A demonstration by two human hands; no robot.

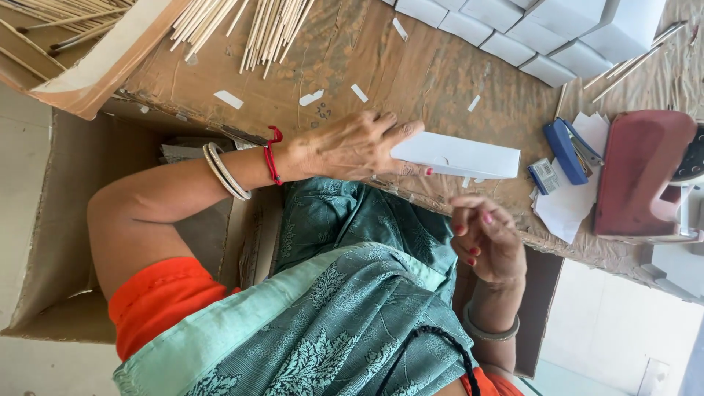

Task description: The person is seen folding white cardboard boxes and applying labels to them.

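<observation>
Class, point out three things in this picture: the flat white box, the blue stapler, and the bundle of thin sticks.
flat white box [469, 156], head view, middle of its top face.
blue stapler [563, 149], head view, middle of its body.
bundle of thin sticks [268, 29], head view, middle of the bundle.

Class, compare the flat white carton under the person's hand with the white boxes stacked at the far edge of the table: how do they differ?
The flat white carton lies alone and long, pressed by the left hand; the white boxes sit untouched in packed rows. The carton looks flattened, the boxes assembled. Both are plain white card.
</observation>
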